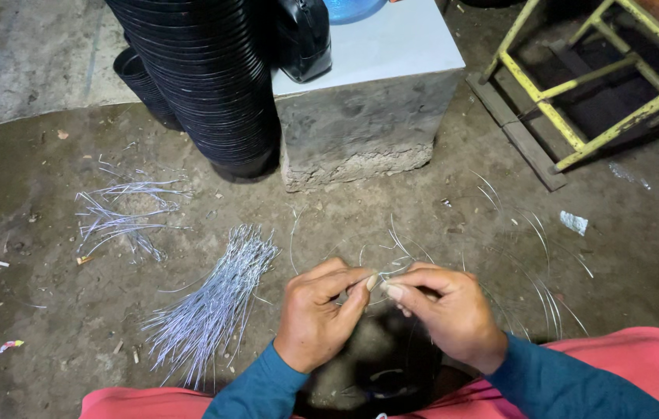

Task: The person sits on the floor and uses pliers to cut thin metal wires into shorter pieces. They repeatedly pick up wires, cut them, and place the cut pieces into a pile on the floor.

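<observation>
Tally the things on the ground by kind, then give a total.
Piles of cut wire: 2 (bundle, scattered pile)
Stacks of black pots: 2 (tall, short)
Concrete block: 1
Yellow metal frame: 1
Total: 6

dirt floor (27,194) | concrete block (357,128) | yellow frame (593,77), maybe stool

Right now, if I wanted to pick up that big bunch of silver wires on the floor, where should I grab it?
Grab the bundle of wires around its tight upper end, coming from above. There the strands lie packed together, while the lower end fans out loosely, so a pinch there would likely catch only a few.
</observation>
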